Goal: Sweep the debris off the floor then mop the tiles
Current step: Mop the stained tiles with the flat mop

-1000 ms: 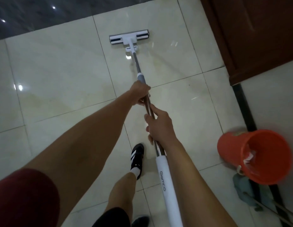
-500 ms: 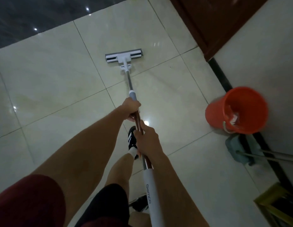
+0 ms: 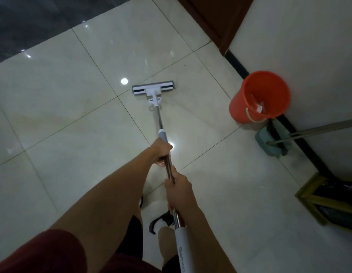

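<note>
Mopping step underway, judging by the tool: white flat-headed mop with steel pole lies head-flat on the glossy cream floor tiles, head straddling a grout line, well left of the orange plastic bucket. Pole slants back from the head toward the person, low angle, probably so the pad stays pressed flat through the stroke. Left hand wraps the pole just below the grey collar, fingers curled fully round it; likely the steering and downward-push grip. Right hand grips the bare steel farther from the bucket-side head end, just above the white sleeve, fingers closed round the shaft, thumb lying along it; likely the driving grip. Hands near each other, not touching. Bucket stands against the white wall, out of the mop's lane. Just beside the bucket, nearer the person, a teal-headed second mop rests on the floor, its pole leaning away rightward. Past that, a yellow-framed dark box. No debris visible on tiles.
</note>
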Demonstrator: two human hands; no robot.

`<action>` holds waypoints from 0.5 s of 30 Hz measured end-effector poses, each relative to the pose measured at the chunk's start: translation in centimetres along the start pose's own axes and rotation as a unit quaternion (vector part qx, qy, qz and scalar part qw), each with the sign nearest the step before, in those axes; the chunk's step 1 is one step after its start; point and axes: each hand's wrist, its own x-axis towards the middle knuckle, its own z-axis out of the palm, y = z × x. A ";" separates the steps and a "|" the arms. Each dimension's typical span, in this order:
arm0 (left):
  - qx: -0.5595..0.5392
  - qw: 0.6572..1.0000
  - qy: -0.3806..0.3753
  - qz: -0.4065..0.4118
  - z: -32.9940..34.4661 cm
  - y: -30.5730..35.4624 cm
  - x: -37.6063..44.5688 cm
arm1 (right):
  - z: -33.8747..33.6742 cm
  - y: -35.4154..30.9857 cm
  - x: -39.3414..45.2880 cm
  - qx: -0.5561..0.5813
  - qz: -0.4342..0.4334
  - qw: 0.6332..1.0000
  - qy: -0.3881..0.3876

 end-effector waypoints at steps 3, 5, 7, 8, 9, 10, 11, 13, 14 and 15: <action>0.001 1.000 -0.016 0.002 -0.5 -2.4 -1.3 | 2.1 0.0 -2.3 0.003 0.012 1.000 0.004; 0.014 1.000 -0.023 0.006 -1.4 -3.9 -1.6 | 3.9 -0.4 -3.4 0.020 0.034 0.999 0.018; 0.033 0.999 -0.029 0.008 -2.7 -5.6 -1.8 | 6.0 -1.4 -4.7 0.041 0.053 0.997 0.027; 0.042 0.998 -0.035 0.010 -3.6 -6.5 -1.7 | 7.1 -2.0 -5.4 0.051 0.054 0.997 0.033; 0.049 0.998 -0.041 0.013 -4.5 -7.3 -1.8 | 8.3 -2.6 -6.2 0.071 0.049 0.996 0.038; 0.055 0.997 -0.046 0.017 -5.5 -8.2 -1.8 | 9.6 -3.3 -7.1 0.096 0.041 0.994 0.045; 0.056 0.997 -0.047 0.025 -6.3 -8.9 -1.7 | 10.6 -4.0 -7.9 0.122 0.035 0.991 0.049; 0.049 0.997 -0.043 0.047 -8.1 -10.2 -1.8 | 12.9 -5.5 -8.6 0.154 0.055 0.984 0.066; 0.043 0.997 -0.043 0.055 -8.9 -10.7 -1.9 | 14.0 -6.1 -8.8 0.171 0.074 0.979 0.077; 0.042 0.996 -0.046 0.062 -9.5 -11.1 -1.9 | 14.9 -6.8 -9.0 0.186 0.090 0.974 0.089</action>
